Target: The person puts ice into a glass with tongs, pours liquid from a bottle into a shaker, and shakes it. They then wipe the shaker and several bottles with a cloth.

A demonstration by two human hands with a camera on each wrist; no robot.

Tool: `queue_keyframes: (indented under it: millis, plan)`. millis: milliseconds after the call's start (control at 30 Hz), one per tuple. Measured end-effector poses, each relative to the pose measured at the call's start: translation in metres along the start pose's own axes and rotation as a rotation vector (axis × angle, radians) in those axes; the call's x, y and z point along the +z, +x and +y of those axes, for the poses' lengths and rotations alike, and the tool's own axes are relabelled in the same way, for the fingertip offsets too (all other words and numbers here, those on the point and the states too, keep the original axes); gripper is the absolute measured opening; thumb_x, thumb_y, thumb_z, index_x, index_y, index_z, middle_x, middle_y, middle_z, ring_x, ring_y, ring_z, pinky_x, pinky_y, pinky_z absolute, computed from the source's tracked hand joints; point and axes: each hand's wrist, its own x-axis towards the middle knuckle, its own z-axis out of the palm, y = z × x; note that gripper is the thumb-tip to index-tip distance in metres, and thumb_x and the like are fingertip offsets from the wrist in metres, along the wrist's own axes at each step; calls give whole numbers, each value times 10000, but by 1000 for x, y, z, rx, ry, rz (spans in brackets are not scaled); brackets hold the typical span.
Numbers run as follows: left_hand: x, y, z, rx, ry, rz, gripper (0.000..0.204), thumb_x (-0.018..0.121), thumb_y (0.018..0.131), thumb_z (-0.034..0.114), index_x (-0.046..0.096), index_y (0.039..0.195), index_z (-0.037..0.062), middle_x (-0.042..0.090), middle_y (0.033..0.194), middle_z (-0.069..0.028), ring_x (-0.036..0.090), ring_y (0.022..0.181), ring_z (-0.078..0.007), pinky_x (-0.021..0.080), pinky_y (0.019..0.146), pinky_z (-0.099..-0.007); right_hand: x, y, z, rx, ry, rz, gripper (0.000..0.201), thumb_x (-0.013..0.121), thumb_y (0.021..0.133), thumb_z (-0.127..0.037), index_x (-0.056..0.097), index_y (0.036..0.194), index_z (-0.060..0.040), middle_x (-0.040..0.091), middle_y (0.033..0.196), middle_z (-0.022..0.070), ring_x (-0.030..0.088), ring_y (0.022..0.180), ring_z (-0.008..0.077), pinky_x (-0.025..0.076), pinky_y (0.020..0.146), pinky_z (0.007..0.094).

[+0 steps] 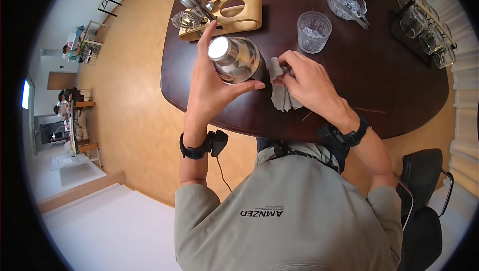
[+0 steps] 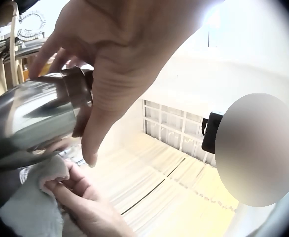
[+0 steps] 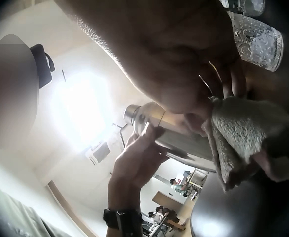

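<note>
A silver metal shaker (image 1: 244, 64) with a capped top is in the left hand (image 1: 204, 89), whose fingers and thumb wrap its sides in the head view. Just right of it, the right hand (image 1: 312, 84) pinches a crumpled grey cloth (image 1: 284, 96). The left wrist view shows the cloth (image 2: 36, 197) close beside the shaker body (image 2: 41, 118); whether they touch cannot be told. In the right wrist view the cloth (image 3: 248, 133) hangs from the right hand's fingers, with the shaker (image 3: 184, 143) behind.
A wooden bar-tool stand (image 1: 249, 14) holds metal tools at the table's back left. Behind the right hand stands a patterned glass (image 1: 314, 34); farther back is an ice bowl with tongs (image 1: 347, 4). Glasses hang on a rack (image 1: 429, 31) at right. Bottles line the far edge.
</note>
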Motion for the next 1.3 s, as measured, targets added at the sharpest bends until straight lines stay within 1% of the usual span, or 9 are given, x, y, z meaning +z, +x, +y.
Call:
queue_keyframes:
  millis: [200, 267, 433, 500, 567, 1033, 1133, 1233, 1300]
  plan:
    - [-3, 9, -1, -48, -3, -73, 1041, 1011, 643, 232, 458, 1491, -15, 686, 1282, -153, 693, 1159, -231, 567, 1002, -373, -15, -14, 4, 23, 24, 19, 229, 723, 884, -92, 629, 1077, -13, 694, 1024, 169, 672, 952, 417, 528, 807, 470]
    - [-13, 26, -4, -47, -122, -109, 955, 950, 723, 36, 409, 1509, -14, 678, 1258, -123, 708, 1127, -230, 592, 999, -376, -19, -19, 6, 50, 34, 26, 201, 711, 886, -68, 635, 1064, -11, 699, 1007, 161, 693, 906, 391, 540, 780, 447]
    - [-39, 109, 3, 233, -53, -32, 654, 888, 818, 31, 527, 1361, -20, 710, 1208, -118, 744, 1027, -209, 630, 782, -310, -26, -28, 8, 106, 90, 48, 180, 709, 900, -54, 643, 1061, -9, 707, 990, 155, 722, 826, 326, 548, 739, 408]
    - [-27, 131, 24, 176, -197, 136, 1015, 901, 781, 127, 287, 1580, 4, 616, 1366, -241, 656, 1194, -326, 559, 1037, -446, -27, -30, 8, 75, 70, 83, 187, 713, 904, -60, 640, 1069, -9, 702, 981, 155, 700, 792, 324, 543, 729, 411]
    - [-25, 150, 20, 231, 163, 300, 1132, 963, 702, 219, 277, 1556, -67, 626, 1328, -235, 663, 1177, -346, 550, 1037, -405, -28, -33, 8, 73, 53, 72, 192, 715, 905, -62, 639, 1074, -11, 698, 979, 152, 687, 780, 319, 539, 722, 412]
    - [10, 170, -16, 117, 330, 446, 1140, 917, 706, 232, 223, 1585, 21, 575, 1310, -305, 585, 1244, -468, 518, 1044, -499, -28, -38, 0, 48, 52, 42, 196, 694, 908, -37, 643, 1095, -14, 684, 990, 142, 696, 842, 334, 547, 750, 413]
    - [22, 168, -18, 2, 502, 487, 1181, 900, 728, 220, 142, 1613, 23, 564, 1305, -309, 568, 1234, -490, 504, 1034, -535, -26, -38, 2, 7, 12, 24, 193, 647, 925, 22, 642, 1118, 8, 663, 981, 102, 667, 785, 189, 545, 700, 314]
    - [28, 168, -27, 116, 406, 422, 1220, 887, 753, 237, 72, 1639, 36, 535, 1343, -319, 542, 1253, -502, 482, 1040, -550, -24, -39, 3, -13, 21, 16, 196, 644, 921, 26, 638, 1116, 7, 658, 991, 106, 667, 787, 209, 550, 706, 326]
    - [34, 169, -44, 232, 375, 469, 1204, 877, 757, 247, 92, 1647, 44, 507, 1383, -332, 542, 1232, -517, 478, 1039, -538, -22, -40, 0, -18, 6, 11, 189, 683, 893, -9, 640, 1078, -17, 681, 1027, 138, 685, 933, 366, 549, 788, 437]
